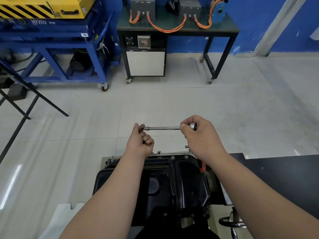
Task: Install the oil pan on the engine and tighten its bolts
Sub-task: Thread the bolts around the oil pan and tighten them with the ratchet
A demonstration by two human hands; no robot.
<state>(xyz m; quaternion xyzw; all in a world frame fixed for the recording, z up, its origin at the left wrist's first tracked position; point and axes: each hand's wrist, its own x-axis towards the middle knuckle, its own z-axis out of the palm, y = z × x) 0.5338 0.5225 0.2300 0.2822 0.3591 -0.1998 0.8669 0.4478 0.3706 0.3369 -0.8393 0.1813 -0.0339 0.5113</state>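
Wrench above oil pan

Black oil pan sits on engine; far-edge bolts seemingly seated.

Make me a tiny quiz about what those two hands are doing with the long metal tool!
1. True or false: the long tool rests on the black oil pan.
2. Which hand grips the tool's shiny round end? A) left hand B) right hand C) neither
3. Fill in: the left hand pinches a small ____ at the tool's tip.
Key: 1 false, it is held up in the air; 2 B; 3 bolt.
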